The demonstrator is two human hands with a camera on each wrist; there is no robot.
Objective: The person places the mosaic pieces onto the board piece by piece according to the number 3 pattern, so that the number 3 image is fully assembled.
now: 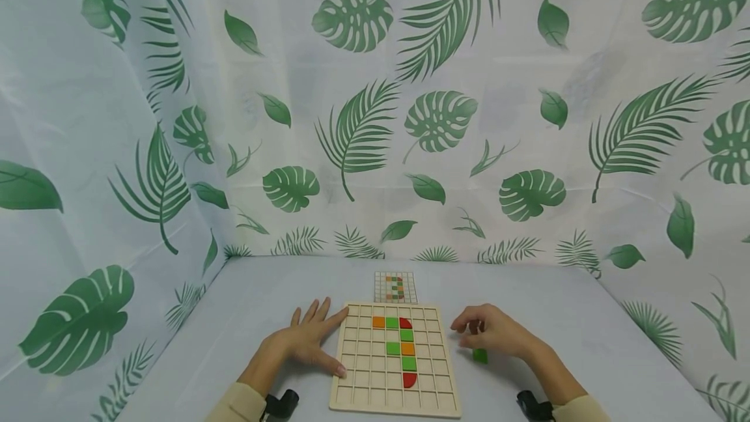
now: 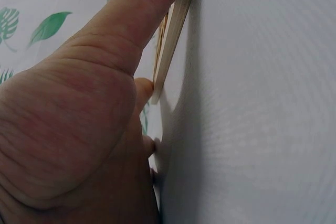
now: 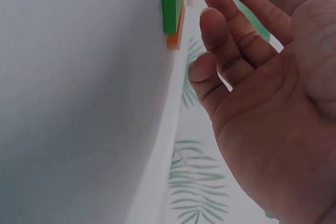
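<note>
A wooden grid board (image 1: 366, 396) lies in front of me, with several orange, green and red pieces in its squares. My left hand (image 1: 310, 337) spreads its fingers along the board's left side, the thumb touching that edge. In the left wrist view the thumb (image 2: 118, 19) rests against the board's rim (image 2: 176, 35). To the right of the board hovers my right hand (image 1: 489, 331), fingers loosely bent, with nothing seen in it. Just below it on the table lies a green tile (image 1: 480, 356). The right wrist view shows an orange piece (image 3: 174, 41) beside the green tile (image 3: 171, 6).
Behind the board lies a small pattern card (image 1: 383, 288) with a gridded colour design. The table (image 1: 281, 298) has a pale cover. A white curtain (image 1: 375, 213) with green leaves hangs at the back and sides.
</note>
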